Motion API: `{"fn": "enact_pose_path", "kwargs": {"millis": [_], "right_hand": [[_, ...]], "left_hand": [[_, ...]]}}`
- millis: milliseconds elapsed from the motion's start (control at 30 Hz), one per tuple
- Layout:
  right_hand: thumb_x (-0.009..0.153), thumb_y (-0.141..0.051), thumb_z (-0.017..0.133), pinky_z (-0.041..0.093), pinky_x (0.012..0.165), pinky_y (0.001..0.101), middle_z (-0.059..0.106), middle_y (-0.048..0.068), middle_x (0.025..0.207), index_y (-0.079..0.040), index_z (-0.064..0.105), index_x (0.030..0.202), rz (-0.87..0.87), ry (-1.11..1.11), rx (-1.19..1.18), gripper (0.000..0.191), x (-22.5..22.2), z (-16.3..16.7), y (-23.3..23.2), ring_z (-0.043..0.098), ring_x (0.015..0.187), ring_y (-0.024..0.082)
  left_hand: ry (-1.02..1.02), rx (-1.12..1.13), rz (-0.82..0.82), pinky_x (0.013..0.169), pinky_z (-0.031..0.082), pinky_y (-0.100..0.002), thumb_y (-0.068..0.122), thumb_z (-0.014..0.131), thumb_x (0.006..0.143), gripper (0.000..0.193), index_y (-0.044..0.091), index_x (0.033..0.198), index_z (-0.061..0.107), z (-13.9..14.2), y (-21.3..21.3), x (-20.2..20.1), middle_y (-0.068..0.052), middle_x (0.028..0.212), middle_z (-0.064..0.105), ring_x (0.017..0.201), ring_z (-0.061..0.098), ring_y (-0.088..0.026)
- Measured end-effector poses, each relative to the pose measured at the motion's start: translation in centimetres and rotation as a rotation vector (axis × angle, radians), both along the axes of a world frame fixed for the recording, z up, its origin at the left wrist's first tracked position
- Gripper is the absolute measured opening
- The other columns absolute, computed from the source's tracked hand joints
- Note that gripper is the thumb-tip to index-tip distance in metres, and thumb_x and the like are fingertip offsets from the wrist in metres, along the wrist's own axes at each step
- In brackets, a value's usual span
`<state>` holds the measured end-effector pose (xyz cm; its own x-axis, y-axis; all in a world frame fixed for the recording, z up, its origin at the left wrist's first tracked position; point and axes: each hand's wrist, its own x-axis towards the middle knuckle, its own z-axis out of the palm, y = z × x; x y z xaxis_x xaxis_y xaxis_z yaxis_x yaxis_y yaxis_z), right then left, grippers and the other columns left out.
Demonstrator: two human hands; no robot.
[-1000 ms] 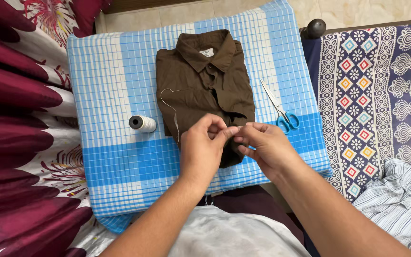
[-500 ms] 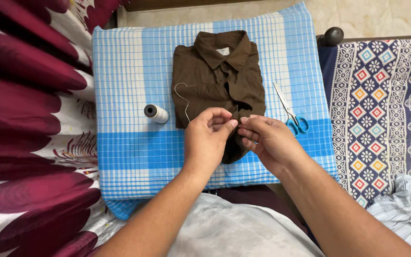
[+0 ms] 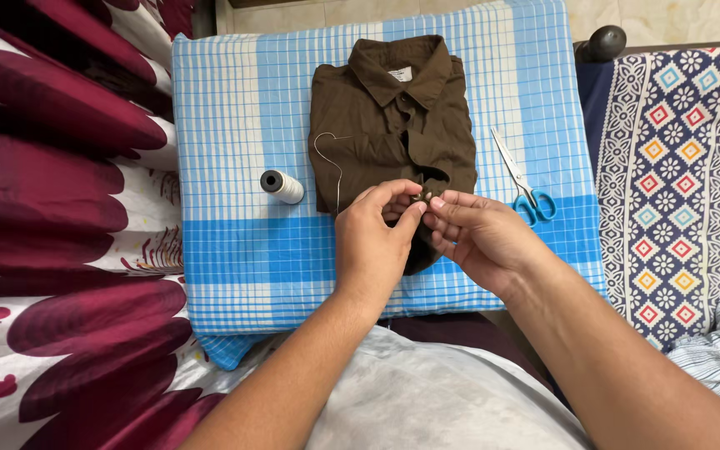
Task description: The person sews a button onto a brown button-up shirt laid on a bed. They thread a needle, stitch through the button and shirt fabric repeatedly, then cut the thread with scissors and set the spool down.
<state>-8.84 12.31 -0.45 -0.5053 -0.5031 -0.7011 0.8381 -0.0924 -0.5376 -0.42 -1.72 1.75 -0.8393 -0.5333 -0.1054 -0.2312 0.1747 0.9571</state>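
Pinching a tiny button (image 3: pixel 421 197) together, the left hand (image 3: pixel 377 237) and right hand (image 3: pixel 481 237) meet over the shirt (image 3: pixel 385 117); spool (image 3: pixel 282 186) and scissors (image 3: pixel 525 185) lie close by.

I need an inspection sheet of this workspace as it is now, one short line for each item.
Surface: blue checked cloth, on a raised pad.
Job's things: folded brown shirt; a small item pinched over its lower edge; loose thread on it.
Clutter: thread spool, blue-handled scissors.
Hands: left hand and right hand, fingertips meeting.
Cables: nothing seen.
Surroundings: maroon floral fabric, patterned cloth.
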Motion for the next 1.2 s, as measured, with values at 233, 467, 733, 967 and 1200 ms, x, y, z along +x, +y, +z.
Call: {"fn": "enact_pose_path", "kwargs": {"millis": [233,467,733,967,1200], "right_hand": [[0.094,-0.011,0.068,0.055,0.075,0.0278,0.071,0.001,0.089,-0.009,0.066,0.099,-0.007,0.023,0.026,0.005,0.1,0.1,0.1,0.068,0.086,0.011],[0.095,-0.012,0.069,0.054,0.074,0.0263,0.070,0.001,0.090,-0.007,0.067,0.099,-0.002,0.064,0.069,0.007,0.2,0.3,0.1,0.067,0.086,0.010],[0.093,-0.012,0.069,0.053,0.076,0.0273,0.072,0.001,0.092,-0.008,0.068,0.099,0.001,0.088,0.095,0.007,0.3,1.2,0.0,0.067,0.088,0.011],[0.093,-0.012,0.069,0.053,0.077,0.0269,0.072,0.001,0.091,-0.008,0.069,0.097,0.009,0.098,0.097,0.005,0.3,1.6,-0.1,0.067,0.088,0.010],[0.094,-0.014,0.068,0.054,0.077,0.0261,0.072,0.001,0.092,-0.008,0.069,0.096,0.020,0.095,0.103,0.007,0.2,1.7,0.1,0.067,0.087,0.010]], "left_hand": [[-0.057,0.019,0.024,0.073,0.061,-0.026,0.007,0.079,0.081,0.031,0.004,0.109,0.067,0.5,-0.5,-0.2,-0.006,0.090,0.077,0.080,0.075,-0.012],[-0.030,-0.009,-0.006,0.073,0.062,-0.026,0.009,0.081,0.083,0.019,0.002,0.100,0.074,-0.1,-0.4,-0.1,-0.006,0.089,0.078,0.078,0.076,-0.012],[-0.063,0.098,-0.001,0.073,0.062,-0.025,0.009,0.079,0.085,0.017,0.002,0.100,0.074,-0.2,-0.3,-0.1,-0.005,0.087,0.078,0.076,0.075,-0.011],[-0.013,-0.044,-0.040,0.075,0.062,-0.027,0.009,0.076,0.086,0.017,0.003,0.101,0.070,-0.2,-0.1,0.3,-0.006,0.092,0.076,0.081,0.076,-0.013],[0.060,-0.195,-0.115,0.077,0.061,-0.030,0.009,0.073,0.090,0.019,0.005,0.108,0.069,0.2,-0.1,0.5,-0.006,0.096,0.074,0.087,0.076,-0.018]]}}
